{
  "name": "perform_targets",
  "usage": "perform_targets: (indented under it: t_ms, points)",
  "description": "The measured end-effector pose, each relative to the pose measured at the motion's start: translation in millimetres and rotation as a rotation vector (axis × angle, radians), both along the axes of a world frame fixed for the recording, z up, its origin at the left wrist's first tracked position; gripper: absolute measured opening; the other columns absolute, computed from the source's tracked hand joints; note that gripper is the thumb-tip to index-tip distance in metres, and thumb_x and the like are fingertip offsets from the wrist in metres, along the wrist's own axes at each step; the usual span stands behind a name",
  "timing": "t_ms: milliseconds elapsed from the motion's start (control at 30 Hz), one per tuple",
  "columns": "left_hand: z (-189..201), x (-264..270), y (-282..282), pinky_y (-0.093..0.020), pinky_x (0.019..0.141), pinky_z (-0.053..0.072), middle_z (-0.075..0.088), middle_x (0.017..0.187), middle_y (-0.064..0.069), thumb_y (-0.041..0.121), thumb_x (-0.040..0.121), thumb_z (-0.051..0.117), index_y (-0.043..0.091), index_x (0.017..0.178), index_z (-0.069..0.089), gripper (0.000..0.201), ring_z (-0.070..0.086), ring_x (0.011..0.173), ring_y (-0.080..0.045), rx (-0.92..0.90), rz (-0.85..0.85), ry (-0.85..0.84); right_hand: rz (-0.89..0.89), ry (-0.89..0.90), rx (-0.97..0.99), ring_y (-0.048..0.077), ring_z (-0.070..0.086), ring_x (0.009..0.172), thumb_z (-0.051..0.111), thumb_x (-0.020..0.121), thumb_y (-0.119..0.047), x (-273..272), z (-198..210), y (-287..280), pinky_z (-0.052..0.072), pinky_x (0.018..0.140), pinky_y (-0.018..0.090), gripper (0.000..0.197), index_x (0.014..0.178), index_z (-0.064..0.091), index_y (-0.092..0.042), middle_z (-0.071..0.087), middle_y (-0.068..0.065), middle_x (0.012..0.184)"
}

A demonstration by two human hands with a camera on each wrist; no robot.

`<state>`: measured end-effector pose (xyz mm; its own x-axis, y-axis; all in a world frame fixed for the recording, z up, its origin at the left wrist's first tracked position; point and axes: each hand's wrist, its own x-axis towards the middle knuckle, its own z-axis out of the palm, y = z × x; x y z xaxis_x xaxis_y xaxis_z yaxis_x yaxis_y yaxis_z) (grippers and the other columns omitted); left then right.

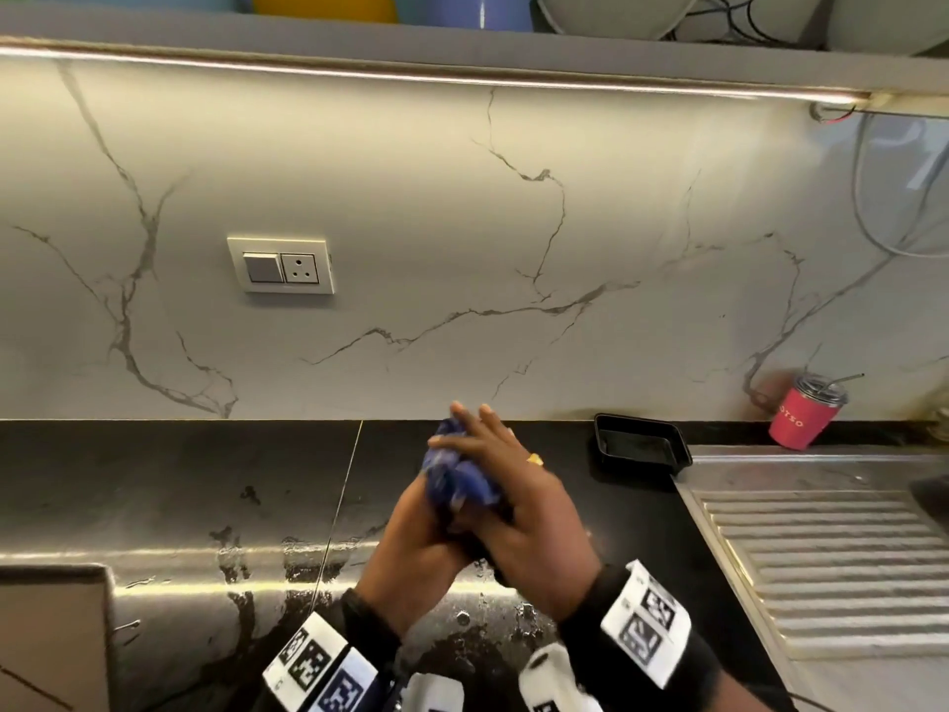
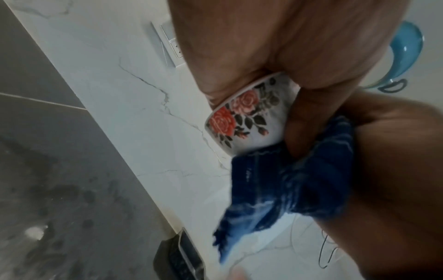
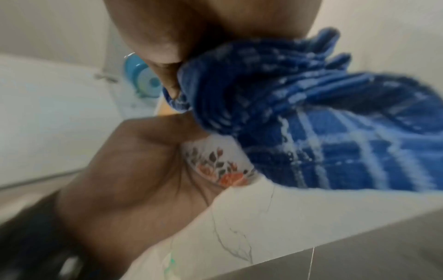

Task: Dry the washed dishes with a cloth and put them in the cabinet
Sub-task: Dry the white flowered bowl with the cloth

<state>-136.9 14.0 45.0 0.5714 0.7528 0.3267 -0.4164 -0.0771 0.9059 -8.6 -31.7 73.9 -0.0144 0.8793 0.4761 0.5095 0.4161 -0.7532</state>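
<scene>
Head view: both hands meet above the wet black table (image 1: 179, 506), near its front edge. The left hand (image 1: 421, 537) comes from below left, the right hand (image 1: 518, 516) from below right and overlaps it. A bunched blue cloth (image 1: 459, 477) sits between them; the cup is hidden here. The shelf (image 1: 462, 30) holding other dishes runs above the hands, so the put-away move would go upward, likely led by the left hand.

Left wrist view: the left hand (image 2: 275, 43) has thumb and fingers curled round a small white cup (image 2: 249, 117) painted with roses. The cup lies tilted, and the cloth (image 2: 287, 185) covers its lower right end; which end is the mouth cannot be told.

Right wrist view: the right hand (image 3: 191, 28) pinches the cloth (image 3: 299, 113) into a wad pressed against the cup (image 3: 215, 164), which rests in the left palm (image 3: 134, 180). Drying appears under way
</scene>
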Motion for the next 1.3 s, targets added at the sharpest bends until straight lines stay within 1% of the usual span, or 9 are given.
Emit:
perform_targets:
  t_ms: [100, 267, 467, 667, 733, 900, 1100, 1200, 1300]
  points:
    - [2.5, -1.8, 4.1, -0.035, 0.091, 0.057, 0.07, 0.125, -0.01, -0.008, 0.076, 0.077, 0.02, 0.127, 0.065, 0.059, 0.067, 0.116, -0.027, 0.03, 0.005, -0.002, 0.052, -0.073, 0.114, 0.007, 0.032, 0.146, 0.063, 0.091, -0.006, 3.4, 2.0, 2.2, 0.028, 0.118, 0.025, 0.047, 0.133, 0.06, -0.026, 0.046, -0.013, 0.152]
    - [-4.3, -7.5, 7.5, -0.065, 0.093, 0.051, 0.066, 0.111, -0.023, -0.008, 0.072, 0.079, 0.016, 0.118, 0.059, 0.055, 0.063, 0.106, -0.047, 0.074, 0.002, 0.128, 0.04, 0.826, -0.329, 0.023, 0.068, 0.088, 0.061, 0.092, -0.032, 20.4, 12.8, 19.6, 0.053, 0.079, 0.035, 0.025, 0.101, 0.073, -0.012, 0.073, 0.012, 0.097]
    - [4.5, -2.2, 1.3, -0.031, 0.091, 0.056, 0.072, 0.123, 0.0, 0.004, 0.07, 0.085, 0.035, 0.123, 0.069, 0.063, 0.068, 0.115, -0.019, 0.027, 0.008, -0.002, 0.055, -0.153, 0.089, 0.007, 0.03, 0.146, 0.066, 0.087, -0.008, 4.4, 8.7, 0.6, 0.027, 0.119, 0.031, 0.048, 0.128, 0.064, -0.032, 0.044, -0.018, 0.151]
    - [-5.9, -4.6, -0.6, -0.044, 0.09, 0.057, 0.067, 0.115, -0.021, -0.016, 0.074, 0.076, 0.006, 0.124, 0.054, 0.059, 0.066, 0.109, -0.041, 0.014, -0.032, 0.059, 0.085, 0.868, -0.328, 0.024, 0.067, 0.091, 0.063, 0.092, -0.029, 20.6, 8.9, 20.3, 0.054, 0.083, 0.037, 0.022, 0.104, 0.073, -0.012, 0.071, 0.016, 0.101]
    - [-5.6, -3.9, -3.1, -0.046, 0.09, 0.058, 0.067, 0.117, -0.021, -0.014, 0.072, 0.077, 0.003, 0.126, 0.052, 0.062, 0.065, 0.112, -0.042, -0.017, -0.058, 0.05, 0.082, 0.79, -0.33, 0.023, 0.067, 0.089, 0.06, 0.094, -0.028, 20.1, 10.4, 17.8, 0.054, 0.082, 0.036, 0.019, 0.103, 0.072, -0.017, 0.071, 0.01, 0.099]
    - [-1.0, -0.6, -2.0, -0.033, 0.085, 0.058, 0.072, 0.118, -0.012, -0.008, 0.066, 0.081, 0.008, 0.12, 0.063, 0.06, 0.07, 0.109, -0.027, -0.003, 0.048, 0.022, 0.134, -0.157, 0.152, 0.015, 0.038, 0.143, 0.064, 0.091, -0.011, 19.1, 2.0, 1.8, 0.031, 0.117, 0.037, 0.037, 0.126, 0.064, -0.022, 0.05, -0.009, 0.149]
    - [-0.5, -1.7, -3.5, -0.053, 0.094, 0.056, 0.066, 0.116, -0.023, -0.016, 0.072, 0.078, 0.003, 0.126, 0.052, 0.062, 0.064, 0.112, -0.044, -0.005, 0.002, 0.14, 0.102, 0.877, -0.34, 0.025, 0.069, 0.09, 0.062, 0.09, -0.029, 25.0, 5.7, 17.4, 0.055, 0.078, 0.036, 0.023, 0.102, 0.074, -0.013, 0.073, 0.011, 0.097]
    - [-0.6, -3.0, -3.4, -0.061, 0.097, 0.053, 0.064, 0.119, -0.025, -0.012, 0.071, 0.08, 0.007, 0.126, 0.054, 0.064, 0.062, 0.113, -0.046, -0.015, -0.002, 0.104, 0.087, 0.8, -0.3, 0.028, 0.068, 0.101, 0.061, 0.093, -0.033, 18.2, 4.8, 12.4, 0.055, 0.089, 0.041, 0.027, 0.112, 0.069, -0.015, 0.072, 0.011, 0.107]
    - [6.3, -3.4, -1.5, -0.052, 0.094, 0.056, 0.066, 0.12, -0.022, -0.013, 0.073, 0.076, 0.001, 0.13, 0.05, 0.064, 0.065, 0.112, -0.042, -0.043, -0.007, 0.031, 0.158, 0.258, 0.058, 0.021, 0.05, 0.134, 0.057, 0.095, -0.014, 19.7, 0.1, -0.9, 0.042, 0.109, 0.037, 0.033, 0.127, 0.063, -0.016, 0.057, 0.002, 0.141]
